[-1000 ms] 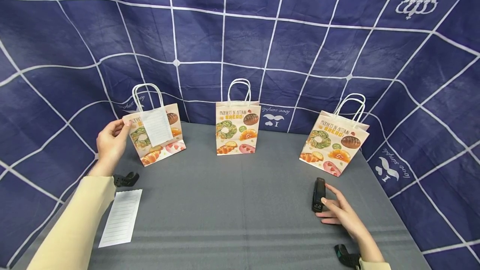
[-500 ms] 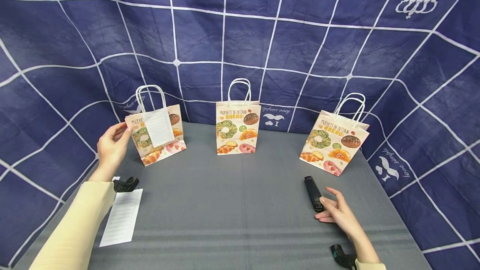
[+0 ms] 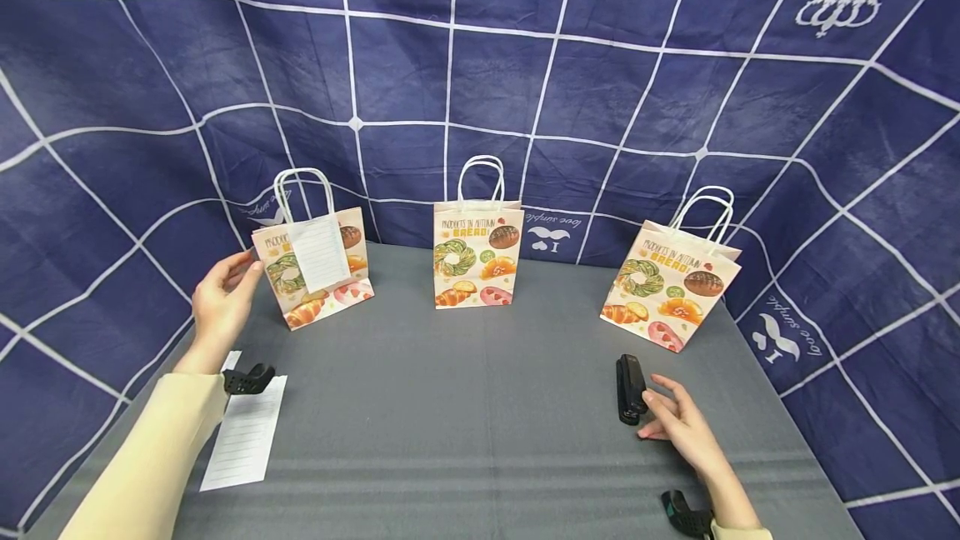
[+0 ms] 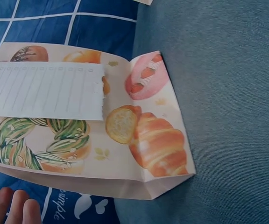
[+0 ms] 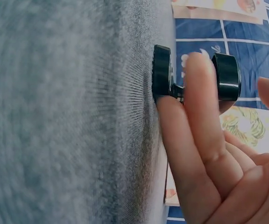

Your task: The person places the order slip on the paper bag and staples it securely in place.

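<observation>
At the left edge of the left paper bag (image 3: pixel 288 307), my left hand (image 3: pixel 221 307) has its fingers loosely extended; in the left wrist view the fingertips (image 4: pixel 18 205) look just apart from the bag. A lined white paper slip (image 3: pixel 321 252) hangs on that bag's front, below the handles. On the right, a black stapler (image 3: pixel 630 386) rests on the cloth beside my right hand (image 3: pixel 678 427). In the right wrist view one finger (image 5: pixel 201 88) lies between the stapler's base (image 5: pixel 161 70) and its upper arm (image 5: pixel 228 77), and the thumb is apart.
Two matching bread-print paper bags, a middle bag (image 3: pixel 465 273) and a right bag (image 3: pixel 660 302), stand at the back. Another lined slip (image 3: pixel 243 440) lies by the left forearm. A blue checked cloth (image 3: pixel 480 82) hangs behind the grey table cover (image 3: pixel 450 407).
The stapler has turned on the table, leaning one way, then back, and its two arms now show apart. My left hand has come slightly off the bag, which shifted a little right.
</observation>
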Motion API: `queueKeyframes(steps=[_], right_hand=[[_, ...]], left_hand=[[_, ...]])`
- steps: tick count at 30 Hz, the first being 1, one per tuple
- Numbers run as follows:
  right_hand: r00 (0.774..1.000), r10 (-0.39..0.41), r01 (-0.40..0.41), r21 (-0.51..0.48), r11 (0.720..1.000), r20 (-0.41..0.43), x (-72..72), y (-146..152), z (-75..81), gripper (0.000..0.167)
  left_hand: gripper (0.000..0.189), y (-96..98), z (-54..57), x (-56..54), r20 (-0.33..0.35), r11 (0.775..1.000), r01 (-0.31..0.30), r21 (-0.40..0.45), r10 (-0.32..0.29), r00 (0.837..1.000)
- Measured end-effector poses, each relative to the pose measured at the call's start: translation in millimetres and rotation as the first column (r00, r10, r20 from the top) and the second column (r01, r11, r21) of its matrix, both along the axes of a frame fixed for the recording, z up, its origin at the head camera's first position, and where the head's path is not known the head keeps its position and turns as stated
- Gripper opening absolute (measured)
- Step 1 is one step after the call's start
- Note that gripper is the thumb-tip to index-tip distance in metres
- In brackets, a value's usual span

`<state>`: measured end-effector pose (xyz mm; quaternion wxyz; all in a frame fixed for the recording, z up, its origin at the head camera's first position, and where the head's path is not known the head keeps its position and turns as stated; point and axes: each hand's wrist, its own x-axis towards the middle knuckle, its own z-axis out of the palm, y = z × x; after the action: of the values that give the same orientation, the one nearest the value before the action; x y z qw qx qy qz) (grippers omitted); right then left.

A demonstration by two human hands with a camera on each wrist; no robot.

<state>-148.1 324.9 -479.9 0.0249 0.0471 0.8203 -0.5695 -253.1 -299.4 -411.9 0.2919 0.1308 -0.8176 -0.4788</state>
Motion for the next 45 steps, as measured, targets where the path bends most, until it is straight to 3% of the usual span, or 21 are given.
queueKeyframes(steps=[16, 21, 30, 37, 40, 42, 45], right_hand=[[0.982, -0.039, 0.068, 0.154, 0.986, -0.185, -6.0, 4.0, 10.5, 0.05], [0.969, -0.019, 0.07, 0.201, 0.977, -0.248, -11.0, 4.4, 14.7, 0.044], [0.963, 0.051, 0.006, 0.211, 0.978, -0.266, -35.7, -11.1, 35.7, 0.045], [0.957, 0.103, -0.056, 0.174, 0.983, -0.27, -57.5, -24.6, 42.4, 0.046], [0.961, 0.11, -0.062, 0.191, 0.98, -0.254, -65.3, -30.9, 45.1, 0.048], [0.964, 0.118, -0.071, 0.2, 0.977, -0.239, -67.4, -36.8, 51.1, 0.049], [0.964, 0.132, -0.089, 0.191, 0.978, -0.23, -73.9, -42.0, 53.4, 0.051]], left_hand=[[0.041, -6.7, -16.8, 19.5, -0.069, 0.999, 0.047, 0.012, -0.046, 0.997], [0.043, -5.0, -16.2, 28.4, -0.021, 0.997, 0.069, -0.035, -0.069, 0.997], [0.044, 3.0, -22.4, 47.4, 0.031, 0.992, 0.12, -0.043, -0.119, 0.992], [0.042, 14.6, -28.6, 66.8, 0.014, 0.983, 0.177, -0.049, -0.176, 0.984], [0.041, 9.9, -41.4, 69.8, 0.018, 0.982, 0.185, -0.031, -0.185, 0.983], [0.041, -3.6, -67.1, 63.4, 0.015, 0.983, 0.177, -0.038, -0.177, 0.984], [0.042, -5.6, -75.6, 68.5, 0.023, 0.981, 0.191, -0.038, -0.19, 0.981]])
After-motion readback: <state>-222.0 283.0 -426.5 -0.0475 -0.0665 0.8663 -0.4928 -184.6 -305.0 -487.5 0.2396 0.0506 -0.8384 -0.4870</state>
